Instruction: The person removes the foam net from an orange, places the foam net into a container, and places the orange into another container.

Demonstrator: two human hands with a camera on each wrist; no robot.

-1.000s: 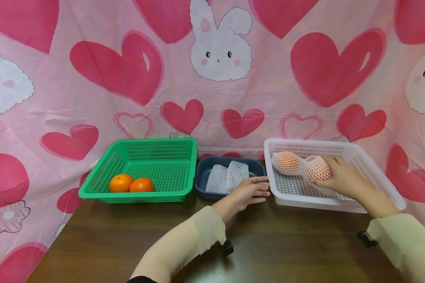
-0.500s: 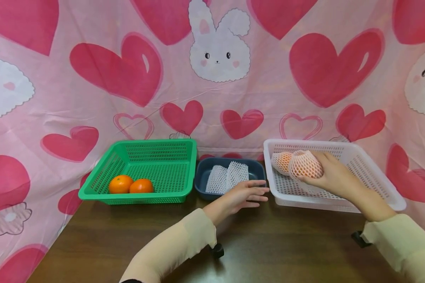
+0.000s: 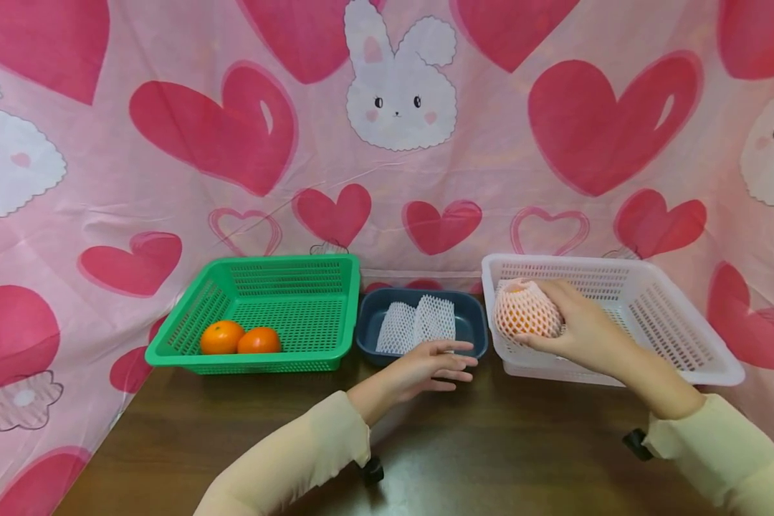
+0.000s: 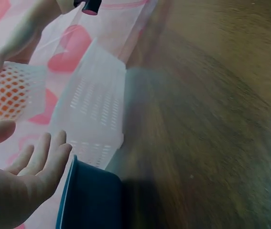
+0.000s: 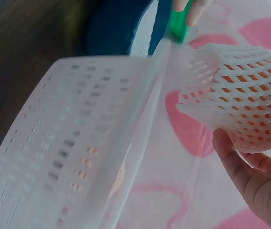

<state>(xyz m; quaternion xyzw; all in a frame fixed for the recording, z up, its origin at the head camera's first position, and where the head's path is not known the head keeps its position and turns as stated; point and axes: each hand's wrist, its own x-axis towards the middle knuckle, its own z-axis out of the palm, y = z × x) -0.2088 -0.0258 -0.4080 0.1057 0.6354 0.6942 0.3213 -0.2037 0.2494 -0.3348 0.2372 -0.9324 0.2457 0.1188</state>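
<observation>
My right hand (image 3: 583,326) grips an orange in a white foam net (image 3: 527,312), fingers and thumb round one side of it. This netted orange is lifted above the left end of the white basket (image 3: 716,369). In the right wrist view the net's loose end points away from the palm. Another netted orange (image 5: 118,179) shows partly behind the basket wall; the held one hides it in the head view. My left hand (image 3: 419,373), fingers spread and holding nothing, hovers at the front of the dark blue tray (image 3: 471,326). Two foam nets (image 3: 435,319) lie in that tray.
On the left, the green basket (image 3: 345,315) holds two bare oranges (image 3: 259,340) at its front. All three containers stand side by side at the back of the brown table (image 3: 477,451). A pink heart-print cloth (image 3: 322,158) hangs right behind them.
My right hand has raised the netted orange and carried it left, over the other netted one. The left hand has drawn back slightly left and toward me.
</observation>
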